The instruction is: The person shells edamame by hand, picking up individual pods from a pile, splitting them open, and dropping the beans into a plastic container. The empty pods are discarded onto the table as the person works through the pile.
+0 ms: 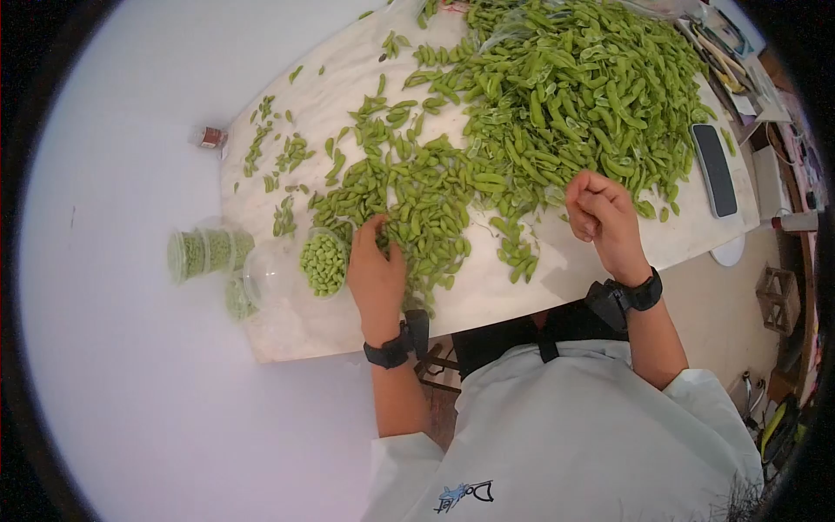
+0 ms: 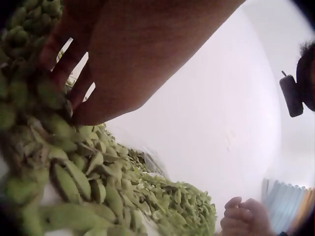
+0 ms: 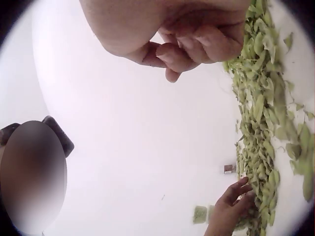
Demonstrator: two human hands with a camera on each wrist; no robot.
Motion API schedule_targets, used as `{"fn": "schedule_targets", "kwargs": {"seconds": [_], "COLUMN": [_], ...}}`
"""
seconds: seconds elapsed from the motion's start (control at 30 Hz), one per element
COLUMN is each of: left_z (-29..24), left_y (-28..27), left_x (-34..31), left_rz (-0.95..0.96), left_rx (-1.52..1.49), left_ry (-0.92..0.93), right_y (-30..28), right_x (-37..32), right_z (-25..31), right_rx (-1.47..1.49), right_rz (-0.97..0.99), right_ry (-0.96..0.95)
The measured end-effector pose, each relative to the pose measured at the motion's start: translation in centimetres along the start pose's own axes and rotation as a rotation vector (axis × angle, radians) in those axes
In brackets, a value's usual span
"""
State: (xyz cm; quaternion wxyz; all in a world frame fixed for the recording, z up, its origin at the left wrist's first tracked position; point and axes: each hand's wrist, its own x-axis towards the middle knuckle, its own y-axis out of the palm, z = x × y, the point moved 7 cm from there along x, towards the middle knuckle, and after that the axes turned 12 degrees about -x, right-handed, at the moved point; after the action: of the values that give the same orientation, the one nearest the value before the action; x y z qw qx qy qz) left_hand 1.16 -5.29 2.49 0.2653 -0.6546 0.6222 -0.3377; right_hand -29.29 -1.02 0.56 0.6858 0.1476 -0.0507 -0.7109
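My left hand (image 1: 376, 280) reaches down at the edge of the green soybean pods (image 1: 426, 213), with its fingers spread a little apart and fingertips right at the pods in the left wrist view. Just beside it stands a clear round tub (image 1: 346, 228) filled with shelled green soybeans (image 1: 323, 264). Raised near the front of the big pod heap (image 1: 574, 96) is my right hand (image 1: 609, 222). Its fingers curl in toward the palm, and nothing shows between the fingers (image 3: 179, 56) and thumb in the right wrist view.
Lidded tubs of shelled soybeans (image 1: 209, 250) stand to the left of the pale table (image 1: 304, 335), by a clear lid (image 1: 265, 274). A phone (image 1: 714, 170) lies at the right edge. A small bottle (image 1: 213, 137) is at the far left. Loose pods are scattered at the back left.
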Motion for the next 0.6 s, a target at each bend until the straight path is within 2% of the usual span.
{"fn": "schedule_targets", "kwargs": {"seconds": [0.07,0.27,0.47,0.6], "left_z": [-0.1,-0.4,-0.7,-1.4], "left_y": [0.0,0.1,-0.1,-1.5], "left_x": [0.1,0.3,-0.5,-0.7], "left_rz": [-0.051,0.036,0.049,-0.090], "left_rx": [0.038,-0.050,0.083,-0.027], "left_ry": [0.031,-0.136,-0.069,-0.121], "right_y": [0.0,0.0,0.0,0.5], "right_x": [0.0,-0.2,-0.2,-0.1], "right_z": [0.0,-0.1,-0.2,-0.1], "right_rx": [-0.003,-0.014,-0.030,-0.077], "right_rz": [-0.005,0.003,0.006,0.024], "right_ry": [0.005,0.019,0.048,0.069]}}
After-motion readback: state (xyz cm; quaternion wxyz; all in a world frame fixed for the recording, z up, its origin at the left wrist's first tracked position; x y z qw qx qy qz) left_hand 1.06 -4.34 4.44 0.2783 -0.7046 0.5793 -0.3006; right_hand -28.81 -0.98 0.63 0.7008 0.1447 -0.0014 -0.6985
